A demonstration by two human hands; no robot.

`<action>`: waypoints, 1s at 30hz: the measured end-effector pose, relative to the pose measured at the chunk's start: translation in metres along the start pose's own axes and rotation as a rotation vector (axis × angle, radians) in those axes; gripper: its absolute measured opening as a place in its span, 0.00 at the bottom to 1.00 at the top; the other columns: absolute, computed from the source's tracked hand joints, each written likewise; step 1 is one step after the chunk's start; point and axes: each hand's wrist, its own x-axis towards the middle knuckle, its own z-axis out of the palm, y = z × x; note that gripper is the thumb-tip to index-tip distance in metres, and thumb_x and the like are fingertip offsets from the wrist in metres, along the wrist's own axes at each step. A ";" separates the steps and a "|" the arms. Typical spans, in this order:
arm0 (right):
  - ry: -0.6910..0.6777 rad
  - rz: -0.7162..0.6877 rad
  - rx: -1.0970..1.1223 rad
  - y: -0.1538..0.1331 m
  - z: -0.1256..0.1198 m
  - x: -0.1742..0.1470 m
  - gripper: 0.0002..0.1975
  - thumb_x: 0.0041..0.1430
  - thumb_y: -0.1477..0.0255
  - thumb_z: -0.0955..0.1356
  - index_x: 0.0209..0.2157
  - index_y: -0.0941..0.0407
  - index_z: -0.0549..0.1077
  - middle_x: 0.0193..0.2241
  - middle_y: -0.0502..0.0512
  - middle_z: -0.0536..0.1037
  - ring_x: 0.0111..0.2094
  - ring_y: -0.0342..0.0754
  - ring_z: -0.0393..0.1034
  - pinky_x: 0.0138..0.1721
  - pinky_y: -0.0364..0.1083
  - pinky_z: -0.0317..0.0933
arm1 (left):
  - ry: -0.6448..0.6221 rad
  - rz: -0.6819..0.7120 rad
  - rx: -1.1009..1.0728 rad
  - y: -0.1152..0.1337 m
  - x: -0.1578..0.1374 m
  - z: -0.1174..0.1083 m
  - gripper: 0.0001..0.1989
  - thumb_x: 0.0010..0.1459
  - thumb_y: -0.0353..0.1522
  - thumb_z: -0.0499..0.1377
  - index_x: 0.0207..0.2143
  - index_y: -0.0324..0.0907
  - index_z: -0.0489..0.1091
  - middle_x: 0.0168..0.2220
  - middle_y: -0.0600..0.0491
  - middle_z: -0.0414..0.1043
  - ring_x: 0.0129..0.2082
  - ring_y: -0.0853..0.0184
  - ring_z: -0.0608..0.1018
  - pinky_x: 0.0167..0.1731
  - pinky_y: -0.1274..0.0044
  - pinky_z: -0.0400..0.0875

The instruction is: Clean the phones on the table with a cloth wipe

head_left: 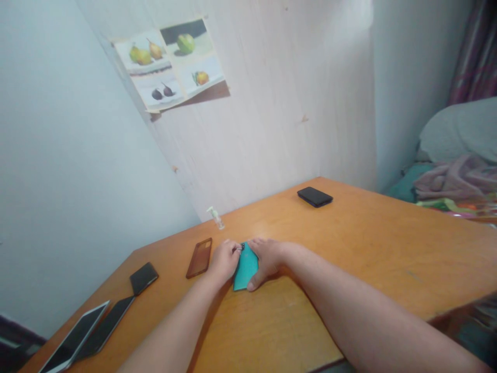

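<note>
A teal phone [246, 267] lies back side up on the wooden table, its dark camera area at the far left corner. Against its right edge rests my right hand [267, 259], fingers at the far end and thumb at the near corner, steadying it. My left hand [225, 263] is closed in a pinch beside the camera corner. Something small and shiny shows at those fingertips, too small to name. Left of that hand, a brown translucent phone case [199, 258] lies on the table.
A small clear pump bottle [216, 218] stands near the wall. A black phone-like object [315, 197] lies at the back right. At the left are a dark wallet-like object [144, 278], a long black device [106, 327] and a white-framed tablet [75, 339]. Bedding [458, 176] is at far right.
</note>
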 end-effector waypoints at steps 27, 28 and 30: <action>0.015 -0.011 0.004 0.005 0.002 0.003 0.70 0.29 0.44 0.74 0.68 0.60 0.44 0.67 0.70 0.50 0.66 0.66 0.46 0.65 0.57 0.47 | -0.063 0.058 0.242 0.010 0.027 0.007 0.09 0.58 0.26 0.55 0.28 0.40 0.74 0.29 0.51 0.72 0.33 0.65 0.73 0.35 0.76 0.64; 0.010 -0.010 0.006 0.005 0.003 0.004 0.70 0.29 0.45 0.75 0.69 0.61 0.44 0.67 0.70 0.49 0.67 0.66 0.45 0.65 0.57 0.46 | -0.065 0.071 0.246 0.012 0.020 0.005 0.10 0.58 0.26 0.54 0.28 0.40 0.74 0.30 0.50 0.71 0.33 0.65 0.73 0.35 0.75 0.64; 0.000 -0.005 0.011 0.004 0.003 0.004 0.71 0.29 0.46 0.75 0.69 0.61 0.43 0.68 0.70 0.47 0.67 0.65 0.43 0.66 0.57 0.44 | -0.078 0.106 0.247 0.018 0.002 -0.002 0.10 0.59 0.26 0.53 0.29 0.41 0.74 0.31 0.50 0.71 0.35 0.64 0.73 0.36 0.75 0.64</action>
